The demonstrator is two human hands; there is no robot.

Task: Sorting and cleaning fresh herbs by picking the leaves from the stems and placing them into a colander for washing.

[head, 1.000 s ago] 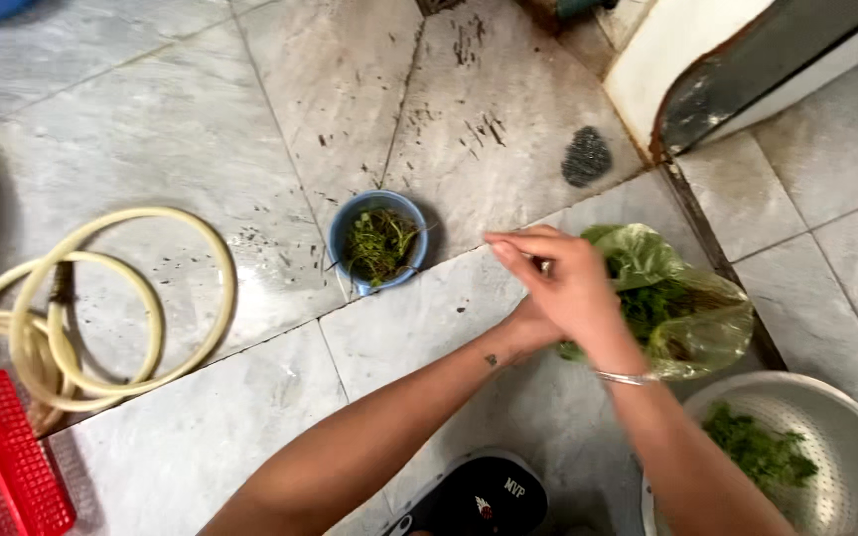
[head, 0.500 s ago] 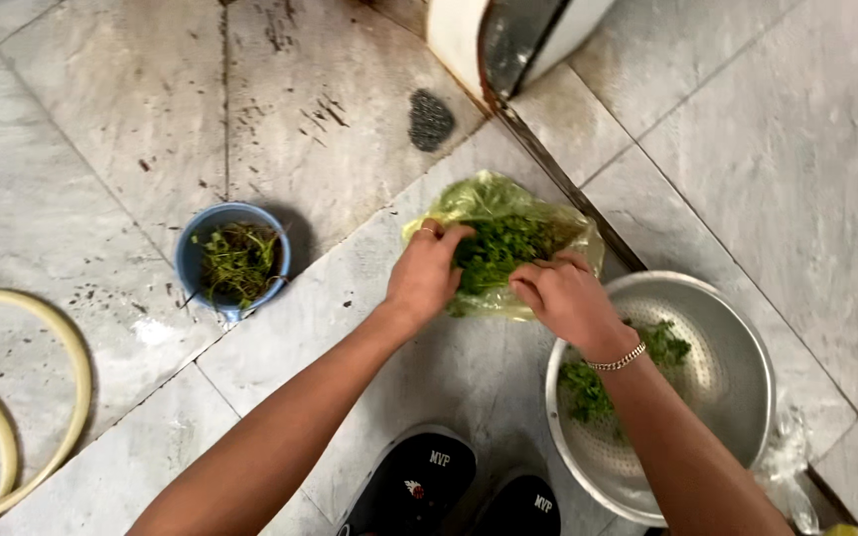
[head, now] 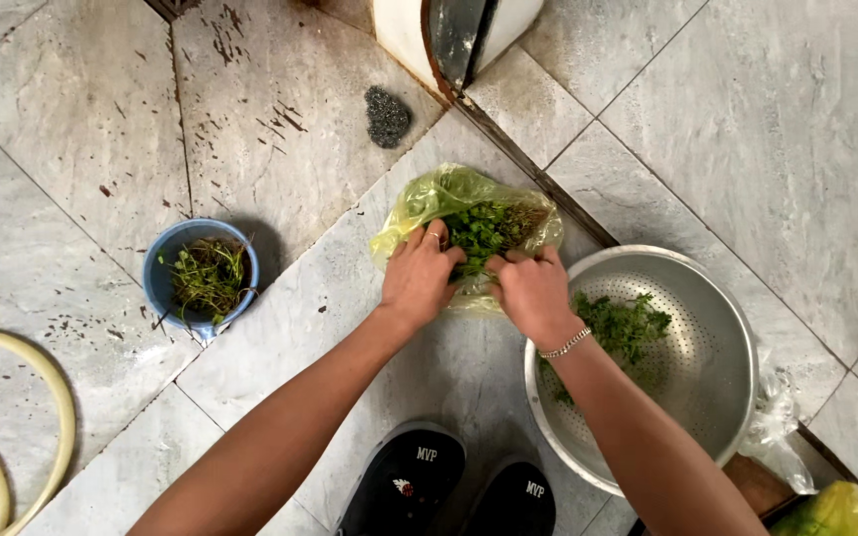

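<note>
At frame centre, the left hand [head: 419, 278] and right hand [head: 530, 290] pinch herbs [head: 484, 228] inside a yellow-green bag [head: 419, 203]; sorting looks underway, so pulling a sprig free calls for a gentle grip.

From the head camera I see my left hand [head: 419, 278] and right hand [head: 531, 291] side by side, fingers dug into leafy green herbs [head: 482, 230] inside a crumpled yellow-green plastic bag [head: 427, 199] on the grey tiled floor [head: 767, 129]. A perforated metal colander [head: 712, 337] holding more greens sits just right; a small blue bowl of stems [head: 201, 273] lies well left.
</note>
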